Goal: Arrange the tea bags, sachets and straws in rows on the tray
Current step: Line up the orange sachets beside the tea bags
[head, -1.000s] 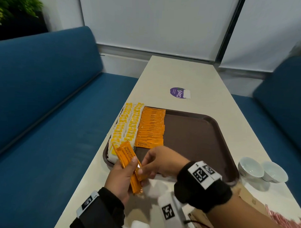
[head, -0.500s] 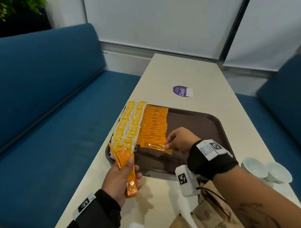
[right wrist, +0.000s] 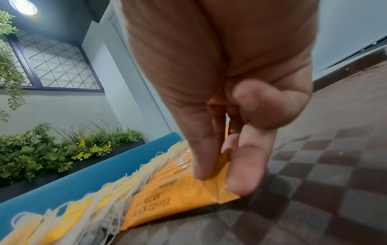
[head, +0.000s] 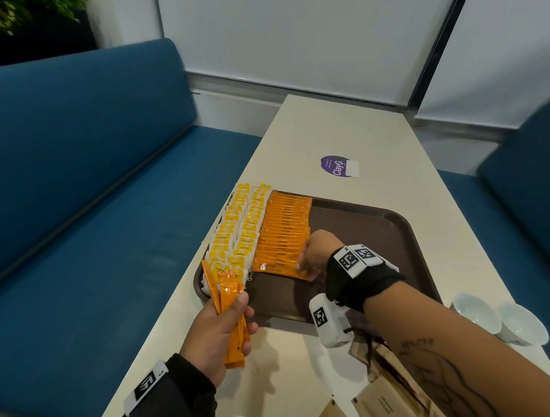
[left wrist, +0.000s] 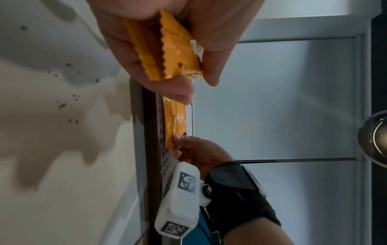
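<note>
The right half of the dark brown plastic tray [head: 375,243] is bare, so a hand can pass there. Its left side is full: two rows of yellow and white tea bags [head: 238,235] sit along the left rim, and a row of orange coffee sachets [head: 283,236] lies just beside them. My right hand [head: 315,253] rests at the near end of that orange row, with its fingers [right wrist: 245,167] on the last sachet. My left hand [head: 216,334] grips more orange sachets over the near left corner. Two small white bowls [head: 497,319] stand right of the tray. Brown paper packets [head: 382,402] crowd the cream table [head: 342,129] near me. The far tabletop is open.
</note>
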`<state>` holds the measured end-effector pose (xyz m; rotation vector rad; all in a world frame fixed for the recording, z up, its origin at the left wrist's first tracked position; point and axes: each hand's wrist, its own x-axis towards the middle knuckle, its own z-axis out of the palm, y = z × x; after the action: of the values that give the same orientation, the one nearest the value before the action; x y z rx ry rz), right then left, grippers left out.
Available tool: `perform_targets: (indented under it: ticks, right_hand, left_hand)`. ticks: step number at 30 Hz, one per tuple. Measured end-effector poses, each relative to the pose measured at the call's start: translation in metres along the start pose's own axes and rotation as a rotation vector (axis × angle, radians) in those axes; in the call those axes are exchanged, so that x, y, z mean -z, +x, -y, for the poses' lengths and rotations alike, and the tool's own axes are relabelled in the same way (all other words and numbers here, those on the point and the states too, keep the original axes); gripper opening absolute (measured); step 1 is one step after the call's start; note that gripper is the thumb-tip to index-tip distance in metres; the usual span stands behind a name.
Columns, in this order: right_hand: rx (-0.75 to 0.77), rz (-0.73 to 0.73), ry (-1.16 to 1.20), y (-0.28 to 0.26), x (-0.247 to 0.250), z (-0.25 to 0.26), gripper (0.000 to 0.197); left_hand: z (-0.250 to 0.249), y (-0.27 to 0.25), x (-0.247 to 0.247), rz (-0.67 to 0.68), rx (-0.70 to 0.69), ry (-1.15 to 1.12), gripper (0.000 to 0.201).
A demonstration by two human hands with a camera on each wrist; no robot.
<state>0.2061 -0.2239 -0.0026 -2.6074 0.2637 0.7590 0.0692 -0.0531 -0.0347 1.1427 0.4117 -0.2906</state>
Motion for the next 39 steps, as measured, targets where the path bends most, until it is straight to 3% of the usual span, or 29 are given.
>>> perform_targets:
  ticks: [10,15,18,22,26,29,32,39]
  right_hand:
    - [0.007,-0.023,-0.04,0.01,-0.001,-0.003,0.036]
    - [0.025,-0.021,-0.072,0.0,0.002,-0.007,0.032]
    - [0.056,-0.07,0.028,-0.013,0.006,-0.008,0.031]
    - [0.236,-0.006,0.299,-0.06,0.002,-0.006,0.021]
    - [0.455,0.158,0.321,-0.11,-0.026,0.004,0.032]
    - [0.568,-0.029,0.113,-0.12,-0.052,0.006,0.041]
    - [0.615,-0.176,0.087,-0.122,-0.064,0.001,0.031]
    - [0.452,0.0,0.582,-0.114,-0.07,-0.013,0.035]
  left_hand:
    - [0.003,0.002,0.0,0.062,0.106,-0.069,0.014]
    - [0.003,0.002,-0.001,0.063,0.084,-0.11,0.015]
    - [0.004,0.001,-0.003,0.064,0.047,-0.113,0.017]
    - [0.005,0.003,-0.004,0.072,0.006,-0.15,0.02]
    - [0.006,0.005,-0.01,0.122,-0.044,-0.148,0.025]
    - [0.004,0.003,-0.014,0.126,-0.105,-0.116,0.026]
    - [0.004,0.003,-0.014,0.087,-0.113,-0.076,0.022]
    - [0.006,0.001,-0.017,0.092,-0.138,-0.039,0.025]
